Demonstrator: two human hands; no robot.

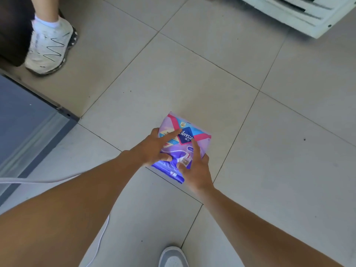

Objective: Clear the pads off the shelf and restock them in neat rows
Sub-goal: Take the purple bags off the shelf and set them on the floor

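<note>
A purple and pink pack of pads [189, 139] with a blue logo is low over the tiled floor in the middle of the view; I cannot tell whether it rests on the tiles. My left hand [156, 147] grips its left side, fingers spread across the front. My right hand [194, 170] holds its near right corner, index finger laid on the front. The pack's near end is creased between the two hands. No shelf stock is visible.
A grey shelf base [28, 124] juts in at the left. Another person's white sneaker [50, 45] stands at the upper left. A white vented unit [308, 14] sits at the top right. A white cable [100, 241] trails near my own shoe [173, 257].
</note>
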